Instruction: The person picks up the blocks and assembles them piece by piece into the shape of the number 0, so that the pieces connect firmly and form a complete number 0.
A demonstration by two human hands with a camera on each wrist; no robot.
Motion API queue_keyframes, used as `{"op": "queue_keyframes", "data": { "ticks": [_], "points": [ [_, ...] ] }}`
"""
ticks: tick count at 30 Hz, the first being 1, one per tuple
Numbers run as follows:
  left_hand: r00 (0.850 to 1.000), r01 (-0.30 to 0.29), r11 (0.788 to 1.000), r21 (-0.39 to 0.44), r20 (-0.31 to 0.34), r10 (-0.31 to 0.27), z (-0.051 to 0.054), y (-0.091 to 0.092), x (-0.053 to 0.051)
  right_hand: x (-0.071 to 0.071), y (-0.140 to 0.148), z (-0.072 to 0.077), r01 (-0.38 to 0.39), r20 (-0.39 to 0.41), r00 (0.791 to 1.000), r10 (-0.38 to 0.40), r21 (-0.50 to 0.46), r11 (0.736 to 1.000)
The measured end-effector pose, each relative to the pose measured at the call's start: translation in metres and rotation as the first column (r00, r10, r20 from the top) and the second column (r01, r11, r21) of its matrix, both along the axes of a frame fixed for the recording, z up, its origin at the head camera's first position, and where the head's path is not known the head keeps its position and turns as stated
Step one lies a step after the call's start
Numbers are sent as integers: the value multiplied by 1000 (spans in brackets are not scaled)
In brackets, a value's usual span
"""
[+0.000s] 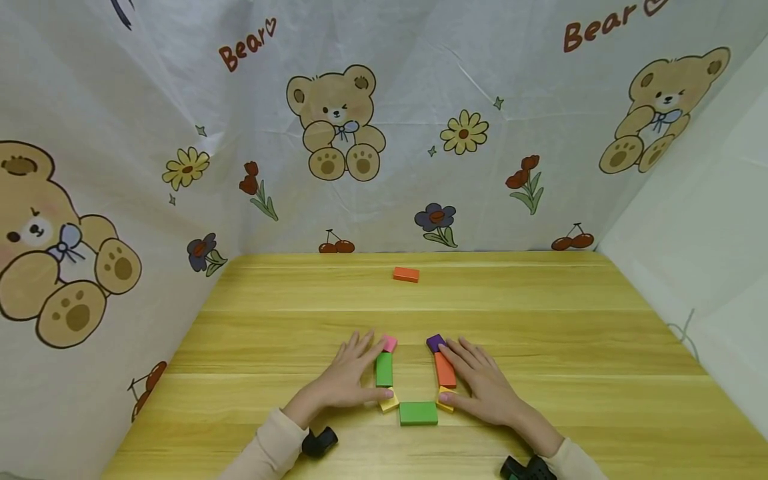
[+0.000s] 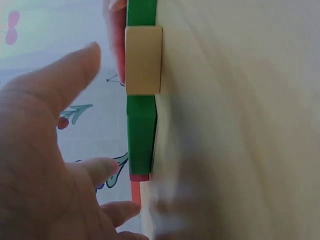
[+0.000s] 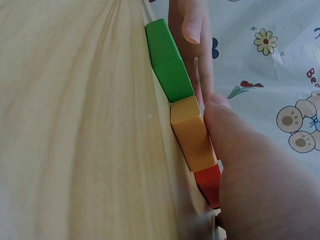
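Observation:
Small blocks form a U on the table. Its left side has a pink block, a green block and a yellow block. Another green block lies across the front. On the right are a yellow block, an orange block and a purple block. My left hand spreads along the left side, index finger at the pink block; in the left wrist view its thumb stands apart from the yellow block. With straight fingers, my right hand touches the purple block, its thumb at the right yellow block.
An orange-red block lies alone near the back of the wooden table. A bear-print cloth hangs behind and to the left. A white wall borders the right, with a thin cord beside the table edge.

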State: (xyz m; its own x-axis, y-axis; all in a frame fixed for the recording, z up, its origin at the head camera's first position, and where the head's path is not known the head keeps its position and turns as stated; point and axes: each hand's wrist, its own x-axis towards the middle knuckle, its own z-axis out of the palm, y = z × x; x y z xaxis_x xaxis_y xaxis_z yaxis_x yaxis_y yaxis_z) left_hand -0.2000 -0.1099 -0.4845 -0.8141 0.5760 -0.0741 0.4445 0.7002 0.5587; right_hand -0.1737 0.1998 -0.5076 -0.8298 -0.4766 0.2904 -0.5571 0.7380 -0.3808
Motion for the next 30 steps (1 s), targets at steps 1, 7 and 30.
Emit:
{"op": "queue_keyframes", "data": {
  "ticks": [1,7,30],
  "points": [
    [1000,0,1000,-2,-4,0,-1,0,0,0,0,0,-1,-7,1000,1,7,1000],
    [1000,6,1000,2,-15,-6,-6,0,1,-1,0,0,-1,-12,1000,1,20,1000],
    [1000,12,999,44,-15,-11,-9,-2,4,0,-1,1,-3,-1,1000,3,-2,1000]
  ]
}}
